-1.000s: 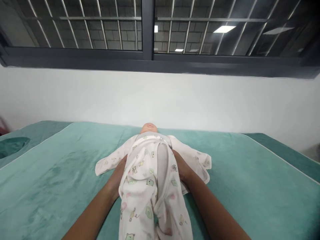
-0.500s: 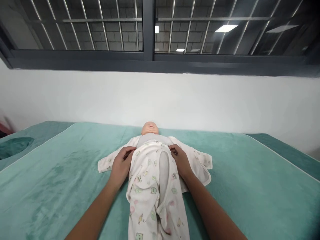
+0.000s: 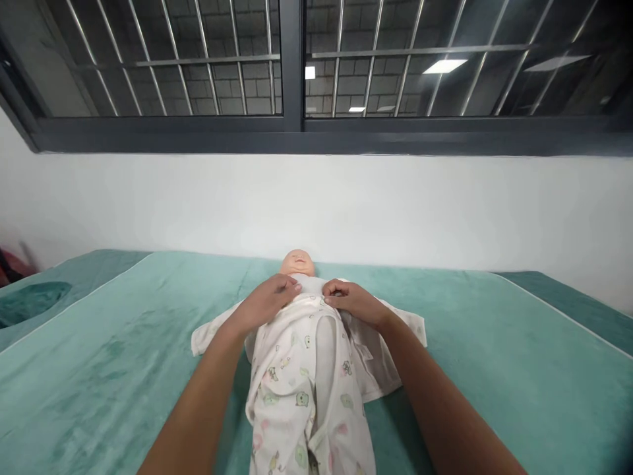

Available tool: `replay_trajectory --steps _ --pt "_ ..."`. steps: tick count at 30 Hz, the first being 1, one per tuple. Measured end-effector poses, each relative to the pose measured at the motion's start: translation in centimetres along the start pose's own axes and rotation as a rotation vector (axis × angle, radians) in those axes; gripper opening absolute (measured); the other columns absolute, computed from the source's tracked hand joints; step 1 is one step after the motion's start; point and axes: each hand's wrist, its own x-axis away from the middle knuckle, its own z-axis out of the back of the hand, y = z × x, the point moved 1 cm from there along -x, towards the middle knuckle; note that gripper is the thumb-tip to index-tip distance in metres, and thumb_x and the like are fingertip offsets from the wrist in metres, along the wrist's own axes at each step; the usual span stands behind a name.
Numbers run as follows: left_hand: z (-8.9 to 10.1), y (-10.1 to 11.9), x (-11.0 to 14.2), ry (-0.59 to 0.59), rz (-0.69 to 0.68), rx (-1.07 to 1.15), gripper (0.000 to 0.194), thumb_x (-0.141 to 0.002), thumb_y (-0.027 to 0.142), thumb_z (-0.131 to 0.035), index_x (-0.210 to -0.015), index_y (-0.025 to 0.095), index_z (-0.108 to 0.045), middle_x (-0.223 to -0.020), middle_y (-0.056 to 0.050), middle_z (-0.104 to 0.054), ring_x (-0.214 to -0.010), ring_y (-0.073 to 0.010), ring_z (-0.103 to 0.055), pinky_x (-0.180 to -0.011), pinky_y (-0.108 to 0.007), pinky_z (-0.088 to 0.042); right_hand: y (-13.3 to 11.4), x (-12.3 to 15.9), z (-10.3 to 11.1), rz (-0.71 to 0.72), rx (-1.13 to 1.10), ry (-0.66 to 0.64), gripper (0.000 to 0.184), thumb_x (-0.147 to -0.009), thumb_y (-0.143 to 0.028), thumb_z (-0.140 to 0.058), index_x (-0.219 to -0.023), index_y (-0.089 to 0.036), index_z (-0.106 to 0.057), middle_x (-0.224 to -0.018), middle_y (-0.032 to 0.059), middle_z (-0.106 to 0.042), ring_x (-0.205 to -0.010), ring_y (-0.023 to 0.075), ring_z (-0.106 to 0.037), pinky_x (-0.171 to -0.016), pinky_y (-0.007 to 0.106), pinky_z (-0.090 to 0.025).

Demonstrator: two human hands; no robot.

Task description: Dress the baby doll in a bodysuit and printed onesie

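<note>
A baby doll (image 3: pixel 298 262) lies on its back, its head toward the wall. It wears printed white baby pants (image 3: pixel 284 389) with an open slit at the crotch, over a pale undergarment (image 3: pixel 325 369). A white baby jacket (image 3: pixel 378 363) is spread open beneath it, sleeves out to both sides. My left hand (image 3: pixel 271 300) is closed at the left of the pants' waistband, over the belly. Opposite it, my right hand (image 3: pixel 355 302) pinches at the waistband with curled fingers. The fingertips' exact hold on the cloth is partly hidden.
The doll rests on a green padded sheet (image 3: pixel 128 363) with white piping. Behind stands a white wall (image 3: pixel 316 204), below a dark-framed window (image 3: pixel 198 135) with metal bars. A round green hollow (image 3: pixel 32 302) and a red item (image 3: pixel 17 264) are at the far left.
Both my hands have moved inward and up from the sides of the pants to the front of the waistband. The jacket's right panel has folded inward. The view has tilted slightly upward.
</note>
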Motion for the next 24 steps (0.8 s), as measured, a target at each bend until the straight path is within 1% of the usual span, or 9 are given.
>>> replay_trajectory --steps 3,6,10,12,15,17,19,22,24 --pt "0.5 -0.6 0.4 -0.050 -0.008 -0.006 0.030 -0.081 0.051 -0.054 -0.077 0.021 -0.058 -0.125 -0.003 -0.056 -0.107 -0.0220 -0.054 -0.093 -0.030 -0.038 -0.2 -0.5 -0.1 0.048 0.028 0.000 0.023 -0.078 -0.039 -0.065 -0.071 -0.020 -0.055 -0.096 0.0020 -0.059 -0.085 0.0166 -0.053 -0.079 0.030 -0.039" --pt "0.7 -0.9 0.7 -0.092 -0.025 -0.005 0.028 -0.076 0.050 -0.061 -0.076 0.023 -0.058 -0.133 -0.001 -0.050 -0.112 -0.0224 -0.053 -0.094 -0.029 -0.038 -0.3 -0.8 -0.8 0.142 0.087 0.065 0.022 -0.079 -0.036 -0.064 -0.071 -0.020 -0.052 -0.114 0.0044 -0.060 -0.105 0.0204 -0.053 -0.091 0.033 -0.036" --pt "0.6 -1.0 0.4 -0.072 -0.065 -0.021 0.029 -0.082 0.049 -0.054 -0.072 0.022 -0.051 -0.117 -0.002 -0.059 -0.102 -0.0204 -0.056 -0.085 -0.029 -0.041 -0.5 -0.9 -2.0 0.125 0.189 0.161 0.021 -0.088 -0.038 -0.053 -0.076 -0.022 -0.047 -0.122 0.0064 -0.062 -0.108 0.0213 -0.055 -0.090 0.035 -0.037" --pt "0.3 -1.4 0.0 -0.025 -0.089 -0.059 0.027 -0.087 0.045 -0.046 -0.073 0.022 -0.045 -0.097 -0.001 -0.062 -0.091 -0.0183 -0.056 -0.078 -0.028 -0.040 -0.8 -1.2 -2.5 0.090 0.301 0.189 0.019 -0.092 -0.038 -0.047 -0.079 -0.023 -0.044 -0.114 0.0052 -0.066 -0.101 0.0205 -0.058 -0.085 0.033 -0.039" --pt "-0.1 -2.6 -0.9 0.127 -0.065 -0.125 0.022 -0.090 0.038 -0.040 -0.075 0.023 -0.039 -0.073 0.003 -0.054 -0.071 -0.0155 -0.051 -0.066 -0.027 -0.036 -1.6 -2.4 -2.8 0.012 0.562 0.220 0.018 -0.093 -0.039 -0.042 -0.082 -0.024 -0.042 -0.086 0.0029 -0.068 -0.079 0.0208 -0.059 -0.069 0.030 -0.037" --pt "-0.3 -3.5 -1.4 0.227 -0.038 -0.138 0.019 -0.090 0.035 -0.040 -0.076 0.023 -0.037 -0.068 0.005 -0.048 -0.066 -0.0147 -0.047 -0.062 -0.026 -0.034 -2.2 -3.5 -2.9 -0.025 0.749 0.224 0.019 -0.094 -0.040 -0.039 -0.083 -0.024 -0.042 -0.070 0.0016 -0.061 -0.064 0.0203 -0.053 -0.060 0.028 -0.032" --pt "-0.5 -4.1 -1.8 0.297 -0.021 -0.122 0.018 -0.091 0.033 -0.039 -0.076 0.023 -0.036 -0.066 0.006 -0.046 -0.065 -0.0143 -0.046 -0.061 -0.026 -0.033 -2.5 -4.8 -3.0 -0.022 0.862 0.219 0.018 -0.093 -0.039 -0.039 -0.085 -0.024 -0.043 -0.063 0.0005 -0.055 -0.056 0.0191 -0.046 -0.056 0.028 -0.027" --pt "-0.8 -4.7 -2.2 0.361 0.009 -0.104 0.017 -0.089 0.030 -0.041 -0.075 0.023 -0.035 -0.064 0.006 -0.044 -0.062 -0.0140 -0.045 -0.060 -0.026 -0.033 -2.3 -5.9 -3.1 -0.025 0.865 0.239 0.015 -0.091 -0.036 -0.041 -0.086 -0.023 -0.045 -0.061 -0.0005 -0.052 -0.055 0.0178 -0.043 -0.055 0.028 -0.025" --pt "-1.1 -4.9 -2.5 0.368 0.001 -0.114 0.016 -0.087 0.028 -0.045 -0.075 0.023 -0.037 -0.065 0.005 -0.047 -0.062 -0.0141 -0.047 -0.061 -0.026 -0.034 -1.5 -6.0 -3.1 -0.053 0.756 0.272 0.016 -0.090 -0.037 -0.044 -0.081 -0.023 -0.046 -0.063 -0.0011 -0.053 -0.058 0.0171 -0.045 -0.056 0.027 -0.027"
